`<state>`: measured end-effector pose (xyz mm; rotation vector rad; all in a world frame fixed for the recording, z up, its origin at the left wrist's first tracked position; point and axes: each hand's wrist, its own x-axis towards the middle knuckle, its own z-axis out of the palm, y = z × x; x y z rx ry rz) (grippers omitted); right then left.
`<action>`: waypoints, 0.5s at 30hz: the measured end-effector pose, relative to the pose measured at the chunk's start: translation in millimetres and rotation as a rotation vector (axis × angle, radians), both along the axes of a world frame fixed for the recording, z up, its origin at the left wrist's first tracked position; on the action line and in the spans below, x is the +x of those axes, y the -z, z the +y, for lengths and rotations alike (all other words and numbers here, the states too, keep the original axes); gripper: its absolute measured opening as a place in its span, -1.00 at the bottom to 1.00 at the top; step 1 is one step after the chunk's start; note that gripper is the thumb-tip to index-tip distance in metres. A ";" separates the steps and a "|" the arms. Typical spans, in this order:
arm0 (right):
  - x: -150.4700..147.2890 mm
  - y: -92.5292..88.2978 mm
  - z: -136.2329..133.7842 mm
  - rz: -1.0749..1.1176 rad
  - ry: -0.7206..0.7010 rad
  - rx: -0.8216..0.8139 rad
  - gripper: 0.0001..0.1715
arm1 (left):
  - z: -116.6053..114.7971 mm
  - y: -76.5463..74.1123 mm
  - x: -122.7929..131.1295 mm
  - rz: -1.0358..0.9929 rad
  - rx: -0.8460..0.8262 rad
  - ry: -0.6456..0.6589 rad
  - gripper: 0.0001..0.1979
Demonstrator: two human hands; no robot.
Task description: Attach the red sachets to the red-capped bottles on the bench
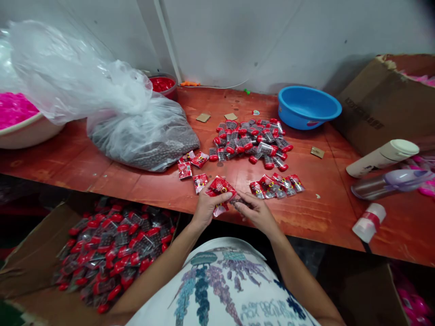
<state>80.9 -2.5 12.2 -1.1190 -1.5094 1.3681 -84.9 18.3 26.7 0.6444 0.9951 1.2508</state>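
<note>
At the table's front edge, my left hand [204,209] is closed on red printed packets [218,184], its thumb lying across them. Close beside it, my right hand [255,211] pinches a small clear container with dark beads [242,202], which meets the packets' right edge. Whether the container is partly inside a packet I cannot tell. To the right lies a row of filled red packets [277,186]. Several flat red packets [200,182] lie to the left. Behind my hands is a pile of small clear containers with red caps [249,140].
A plastic bag of dark beads [146,131] bulks at the left, near a basin of pink pieces [34,129]. A blue basin [307,106], a white flask [382,158] and a clear bottle [387,184] stand or lie rightward. Below left, a carton [37,253] holds many capped containers.
</note>
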 end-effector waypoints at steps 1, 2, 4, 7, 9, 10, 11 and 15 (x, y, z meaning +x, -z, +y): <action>-0.2 -1.2 -0.5 -0.012 0.004 0.006 -0.48 | -0.4 -0.3 0.3 0.000 0.002 -0.006 -0.43; -0.4 -2.1 -0.9 -0.029 0.009 0.019 -0.49 | -0.5 -0.9 0.4 0.002 0.001 -0.007 -0.44; -0.8 -2.1 -1.5 -0.069 0.017 0.076 -0.51 | 0.0 -2.5 0.0 0.013 -0.008 0.016 -0.48; -3.2 3.7 -3.5 -0.064 0.055 0.117 -0.49 | 1.6 -4.0 -1.5 0.043 -0.025 0.065 -0.53; -5.8 9.6 -6.1 -0.035 0.125 0.085 -0.42 | 2.4 -3.1 -2.1 0.068 -0.033 0.064 -0.53; -7.1 12.0 -7.4 -0.037 0.159 0.084 -0.39 | 2.6 -2.0 -2.1 0.076 -0.037 0.061 -0.51; -8.2 13.8 -8.5 -0.054 0.180 0.106 -0.39 | 2.7 -0.7 -2.0 0.081 -0.041 0.058 -0.50; -9.3 13.3 -10.3 -0.156 0.130 0.272 -0.55 | 2.9 2.7 -0.3 0.048 -0.045 0.028 -0.47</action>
